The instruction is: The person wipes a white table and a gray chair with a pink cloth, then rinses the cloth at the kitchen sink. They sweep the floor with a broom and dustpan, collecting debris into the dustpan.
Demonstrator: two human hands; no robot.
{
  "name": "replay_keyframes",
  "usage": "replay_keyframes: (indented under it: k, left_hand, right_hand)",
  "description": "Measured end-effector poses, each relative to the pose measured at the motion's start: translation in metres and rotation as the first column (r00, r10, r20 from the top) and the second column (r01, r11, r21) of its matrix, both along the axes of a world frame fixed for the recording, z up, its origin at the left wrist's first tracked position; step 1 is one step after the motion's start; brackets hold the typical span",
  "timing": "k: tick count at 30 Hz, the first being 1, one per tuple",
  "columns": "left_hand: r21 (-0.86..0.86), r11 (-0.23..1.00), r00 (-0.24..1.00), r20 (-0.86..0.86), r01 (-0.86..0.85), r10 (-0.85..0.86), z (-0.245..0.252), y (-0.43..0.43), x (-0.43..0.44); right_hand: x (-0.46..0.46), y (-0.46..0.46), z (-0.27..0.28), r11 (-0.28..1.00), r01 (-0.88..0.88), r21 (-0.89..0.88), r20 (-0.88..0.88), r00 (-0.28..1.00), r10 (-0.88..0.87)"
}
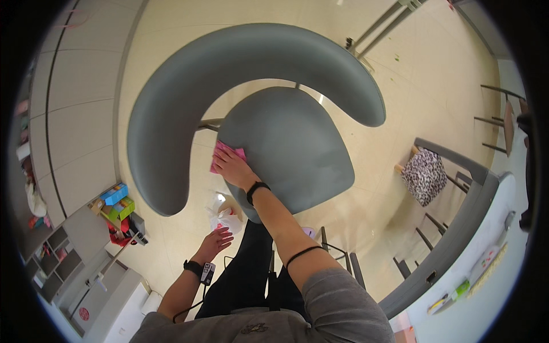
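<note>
A grey upholstered chair stands before me, its curved backrest (257, 47) arching around the far and left sides of its smooth seat (291, 137). My right hand (233, 167) presses a pink cloth (240, 153) onto the seat's left edge, fingers spread over it. Lower left, my left hand (214, 243) hangs in the air with its fingers apart and holds nothing. Just past its fingertips, a white plastic bag (225, 218) with something red shows on or near the floor. Both wrists wear black bands; a small device is strapped at the left one.
Grey cabinets (81, 103) line the left side, with colourful boxes (115, 195) near them. To the right are a stool with a speckled cushion (424, 176) and a grey-edged table (463, 227) bearing several items. Metal legs (381, 28) stand at the upper right.
</note>
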State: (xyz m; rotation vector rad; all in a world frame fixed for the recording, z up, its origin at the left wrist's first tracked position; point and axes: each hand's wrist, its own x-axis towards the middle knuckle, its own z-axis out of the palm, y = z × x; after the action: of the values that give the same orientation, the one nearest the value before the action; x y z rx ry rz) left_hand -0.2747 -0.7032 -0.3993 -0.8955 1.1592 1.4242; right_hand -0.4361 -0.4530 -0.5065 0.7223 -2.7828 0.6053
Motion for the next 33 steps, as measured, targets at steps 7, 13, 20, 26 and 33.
replay_keyframes:
  k: [7,13,20,26,33]
  left_hand:
    - [-0.127,0.992,1.000,0.005,-0.012,0.013,-0.007,-0.047,0.015]
    - [-0.160,0.976,0.989,0.015,0.146,-0.145,-0.004,-0.055,-0.004]
    - [-0.060,0.968,0.969,-0.038,0.243,-0.245,-0.001,-0.012,-0.040]
    - [0.158,0.898,0.912,-0.059,0.410,-0.406,0.010,0.114,-0.092]
    - [0.379,0.517,0.639,-0.385,0.768,-0.666,0.132,0.400,-0.080]
  right_hand:
    - [-0.049,0.119,0.006,0.862,0.457,-0.218,0.001,0.884,-0.468]
    - [0.006,0.223,-0.010,0.547,0.804,-0.234,0.153,0.586,-0.795]
    - [0.217,0.319,0.012,0.059,0.923,0.380,0.709,-0.250,-0.659]
    - [0.406,0.342,0.113,-0.631,0.761,-0.151,0.945,-0.077,-0.319]
    - [0.418,0.352,0.293,-0.898,0.255,-0.358,0.806,0.571,-0.159]
